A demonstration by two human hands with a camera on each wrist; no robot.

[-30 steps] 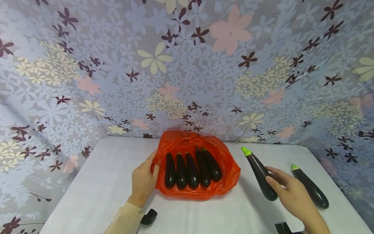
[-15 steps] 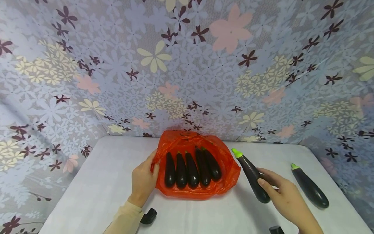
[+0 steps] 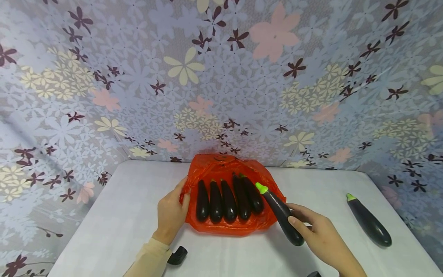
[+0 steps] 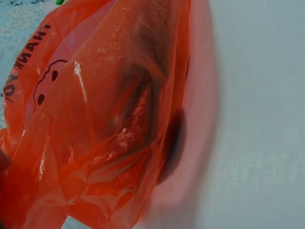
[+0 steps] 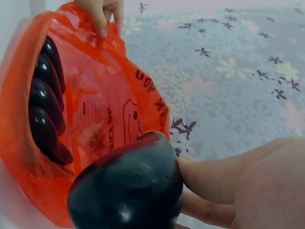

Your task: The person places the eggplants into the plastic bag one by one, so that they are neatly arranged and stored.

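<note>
My left hand [image 3: 170, 211] pinches the left edge of a red plastic bag [image 3: 228, 229], whose mouth faces me. Inside lie several dark eggplants [image 3: 215, 204] side by side. My right hand [image 3: 320, 234] holds another eggplant [image 3: 279, 211] between thumb and fingers. Its green stem end is over the right part of the bag, and its thick end is outside the rim. The right wrist view shows this eggplant's rounded end [image 5: 126, 191] up close. In the left wrist view, the printed bag side [image 4: 95, 109] fills much of the picture.
A single eggplant [image 3: 369, 221] with a green cap lies at the right of the white table [image 3: 114, 215]. Behind the table hangs flower-patterned cloth [image 3: 221, 96]. A black wrist device [image 3: 177, 256] shows beside my left wrist.
My right hand has carried its eggplant leftward, from beside the bag to partly over its right rim. My left hand keeps its hold on the bag's edge.
</note>
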